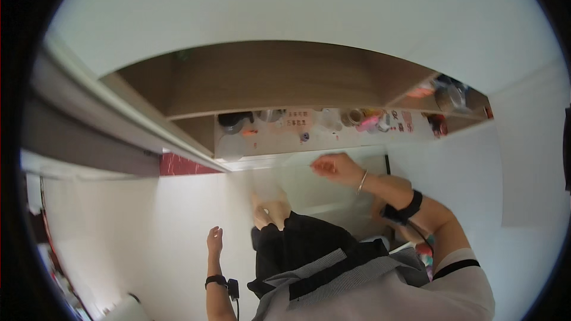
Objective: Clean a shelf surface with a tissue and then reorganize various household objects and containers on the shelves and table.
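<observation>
My right hand [337,168] is blurred and held in front of the low cabinet shelf, its fingers loosely curled. No thing shows in it, though its palm is partly hidden. Behind it is a pale glossy panel [321,189]. My left hand [215,238] hangs low on the left over the pale floor [183,214], fingers slightly bent and nothing in them. The lower shelf [276,140] carries several small things: a clear plastic container [232,146], a dark bowl-like thing [234,119], an orange item [250,133], a brown-rimmed jar [352,117] and a pink item [368,123].
Above is a wooden compartment [276,76] under a wide white surface [290,4]. The right-hand compartment holds a clear jar [450,97]. A grey sliding door or panel [98,120] runs along the left, near a red patterned strip [187,164]. My bare foot [263,216] is below.
</observation>
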`<state>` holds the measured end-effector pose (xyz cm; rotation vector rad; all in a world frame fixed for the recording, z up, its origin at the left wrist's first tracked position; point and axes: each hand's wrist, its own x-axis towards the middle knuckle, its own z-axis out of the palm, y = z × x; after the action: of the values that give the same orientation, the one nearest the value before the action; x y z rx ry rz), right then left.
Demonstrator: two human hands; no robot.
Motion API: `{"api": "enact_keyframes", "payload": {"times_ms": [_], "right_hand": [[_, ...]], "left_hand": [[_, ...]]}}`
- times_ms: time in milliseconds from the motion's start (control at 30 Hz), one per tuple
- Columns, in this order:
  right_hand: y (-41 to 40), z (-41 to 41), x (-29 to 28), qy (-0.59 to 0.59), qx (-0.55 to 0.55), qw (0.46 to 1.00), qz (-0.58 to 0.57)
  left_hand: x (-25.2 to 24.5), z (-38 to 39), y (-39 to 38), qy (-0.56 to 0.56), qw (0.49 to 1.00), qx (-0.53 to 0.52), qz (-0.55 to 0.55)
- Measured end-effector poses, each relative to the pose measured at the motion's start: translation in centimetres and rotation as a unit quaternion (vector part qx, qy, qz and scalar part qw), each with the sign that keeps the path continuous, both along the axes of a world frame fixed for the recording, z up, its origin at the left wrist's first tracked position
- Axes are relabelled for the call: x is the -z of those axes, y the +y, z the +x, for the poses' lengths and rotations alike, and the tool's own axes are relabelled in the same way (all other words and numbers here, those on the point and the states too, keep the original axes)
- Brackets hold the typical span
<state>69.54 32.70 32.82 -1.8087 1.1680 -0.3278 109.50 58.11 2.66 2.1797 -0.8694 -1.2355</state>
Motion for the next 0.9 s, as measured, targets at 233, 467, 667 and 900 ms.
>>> {"api": "enact_keyframes", "payload": {"times_ms": [233,467,667,900], "right_hand": [[11.5,-9.8,9.0,0.124,0.176,0.976,0.03],[18.5,-12.3,17.3,0.191,0.213,0.948,0.139],[18.8,-11.7,24.8,0.206,0.219,0.936,0.181],[14.0,-10.8,31.9,0.17,0.259,0.92,0.241]], "left_hand": [[-2.8,0.2,-13.2,-0.054,0.978,0.195,-0.045],[-3.8,-6.1,-19.7,-0.081,0.916,0.383,-0.093],[-3.9,-10.0,-18.0,-0.076,0.86,0.504,0.001],[-3.6,-10.8,-17.7,-0.073,0.82,0.557,0.106]]}}
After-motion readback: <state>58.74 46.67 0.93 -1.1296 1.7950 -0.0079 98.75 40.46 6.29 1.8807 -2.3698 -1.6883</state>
